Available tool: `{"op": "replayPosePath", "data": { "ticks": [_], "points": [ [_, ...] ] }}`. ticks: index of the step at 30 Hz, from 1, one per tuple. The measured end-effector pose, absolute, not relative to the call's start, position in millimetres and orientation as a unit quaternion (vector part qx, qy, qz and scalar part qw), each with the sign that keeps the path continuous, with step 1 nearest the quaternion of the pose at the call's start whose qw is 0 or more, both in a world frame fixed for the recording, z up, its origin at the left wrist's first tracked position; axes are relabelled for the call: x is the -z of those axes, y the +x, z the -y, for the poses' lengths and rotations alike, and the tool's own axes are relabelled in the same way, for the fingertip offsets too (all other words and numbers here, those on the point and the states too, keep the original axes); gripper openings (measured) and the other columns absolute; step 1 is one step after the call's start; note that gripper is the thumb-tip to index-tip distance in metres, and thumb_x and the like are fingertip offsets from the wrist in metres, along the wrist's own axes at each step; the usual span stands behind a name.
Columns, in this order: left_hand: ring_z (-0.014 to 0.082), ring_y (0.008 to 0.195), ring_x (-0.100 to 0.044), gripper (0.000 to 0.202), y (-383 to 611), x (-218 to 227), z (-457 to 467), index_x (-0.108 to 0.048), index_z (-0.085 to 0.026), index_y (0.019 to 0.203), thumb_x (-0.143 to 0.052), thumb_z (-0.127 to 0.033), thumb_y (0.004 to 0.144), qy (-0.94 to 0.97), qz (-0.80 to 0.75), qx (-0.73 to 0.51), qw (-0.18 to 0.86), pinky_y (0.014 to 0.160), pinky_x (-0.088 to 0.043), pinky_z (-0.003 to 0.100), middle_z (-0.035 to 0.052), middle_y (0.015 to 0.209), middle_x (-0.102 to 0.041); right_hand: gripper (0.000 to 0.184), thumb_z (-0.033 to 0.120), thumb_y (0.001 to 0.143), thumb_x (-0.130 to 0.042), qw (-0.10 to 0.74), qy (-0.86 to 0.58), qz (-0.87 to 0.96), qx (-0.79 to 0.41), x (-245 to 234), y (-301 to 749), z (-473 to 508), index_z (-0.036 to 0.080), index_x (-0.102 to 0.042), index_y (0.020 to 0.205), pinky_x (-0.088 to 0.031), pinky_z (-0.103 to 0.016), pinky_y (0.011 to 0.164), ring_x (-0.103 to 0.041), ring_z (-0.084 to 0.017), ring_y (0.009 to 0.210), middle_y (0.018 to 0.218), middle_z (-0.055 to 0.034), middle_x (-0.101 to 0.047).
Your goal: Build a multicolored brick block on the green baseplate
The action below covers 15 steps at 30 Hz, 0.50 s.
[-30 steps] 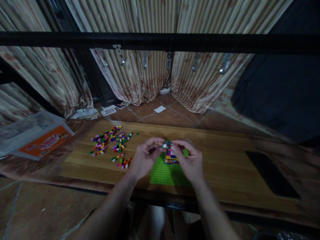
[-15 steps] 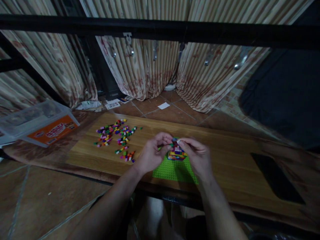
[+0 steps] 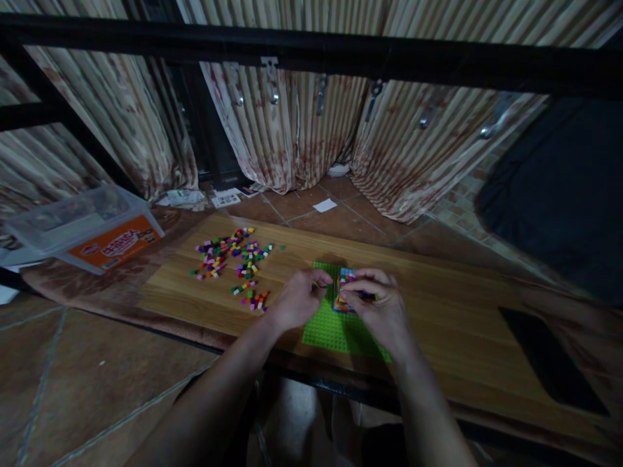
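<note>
On the green studded baseplate (image 3: 324, 331) stands a small block of stacked toy bricks (image 3: 346, 275) in several colours. My right hand (image 3: 382, 305) reaches over it from the right, partly covering it. Thumb and fingers pinch at the block's left side, on what looks like a small white brick. Just left of the block, my left hand (image 3: 299, 299) is closed above the baseplate, thumb against fingers. A bit of green shows between them, too small to tell whether it is a brick or the plate behind.
Loose coloured bricks (image 3: 250, 250) lie scattered on the left of the wooden board (image 3: 442, 305). A clear plastic box (image 3: 92, 220) with an orange label stands beyond its left end. A flat black thing (image 3: 549, 360) lies at the right. Curtains (image 3: 311, 136) hang behind.
My hands have drawn apart; the left has moved left, away from the brick block, while the right stays over it. The block looks turned on the plate. The view has shifted slightly.
</note>
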<state>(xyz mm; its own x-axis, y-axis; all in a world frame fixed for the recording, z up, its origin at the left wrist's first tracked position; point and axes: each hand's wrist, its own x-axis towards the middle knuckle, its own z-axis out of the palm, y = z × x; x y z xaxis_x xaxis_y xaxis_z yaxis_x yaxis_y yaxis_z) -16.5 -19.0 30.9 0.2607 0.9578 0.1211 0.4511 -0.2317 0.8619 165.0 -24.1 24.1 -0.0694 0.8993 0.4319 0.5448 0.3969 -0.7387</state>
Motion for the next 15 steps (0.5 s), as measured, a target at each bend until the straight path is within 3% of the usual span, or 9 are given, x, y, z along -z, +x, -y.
{"op": "replayPosePath", "data": {
  "ticks": [15],
  "points": [
    [0.0152, 0.077, -0.063, 0.028, -11, -42, 25, -0.07, -0.017, 0.094, -0.05, -0.007, 0.077, 0.708, -0.493, -0.327, 0.385, 0.072, -0.048, 0.027, 0.0029, 0.086, -0.069, 0.004, 0.027, 0.073, -0.07, 0.419, -0.534, 0.717, -0.162, -28, 169, 30, 0.028, -0.073, 0.072, -0.041, -0.042, 0.09, -0.052, -0.024, 0.104, 0.107, -0.0033, -0.062]
  ]
}}
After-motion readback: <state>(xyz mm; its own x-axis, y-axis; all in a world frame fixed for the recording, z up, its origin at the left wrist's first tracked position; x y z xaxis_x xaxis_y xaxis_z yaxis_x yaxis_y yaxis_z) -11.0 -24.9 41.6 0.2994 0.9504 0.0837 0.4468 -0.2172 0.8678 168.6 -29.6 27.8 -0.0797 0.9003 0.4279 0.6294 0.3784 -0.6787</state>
